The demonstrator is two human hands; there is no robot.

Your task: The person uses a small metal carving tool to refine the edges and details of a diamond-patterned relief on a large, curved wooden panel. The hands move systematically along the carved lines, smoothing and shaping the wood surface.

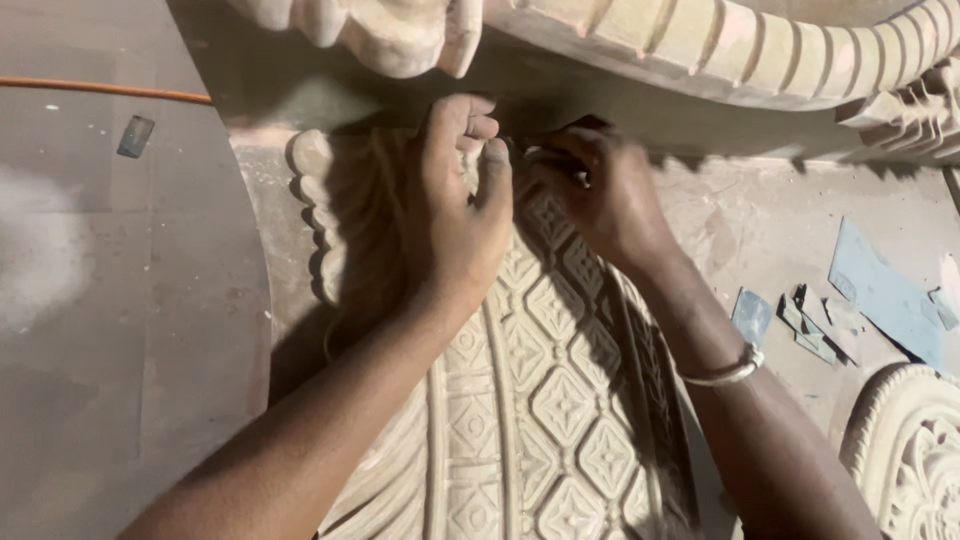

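Observation:
A carved sandstone piece [545, 410] with rows of raised diamond flowers and a scalloped leaf border fills the lower middle of the head view. My left hand [455, 200] rests on its upper part, fingers curled loosely, thumb against the carving. My right hand [600, 195] is just to the right, fingers pinched shut on a small piece of abrasive paper [560, 160] pressed against the top of the diamond pattern. A thin bangle [722, 372] circles my right wrist. Shadow from the overhanging stone hides the fingertips.
A ribbed, fluted stone arch [720, 50] overhangs the top. Several grey-blue abrasive scraps [885, 295] lie on the dusty slab [740, 220] at right. A round carved rosette [915, 455] sits at the lower right. An orange cable [100, 88] crosses the grey floor [100, 300] at left.

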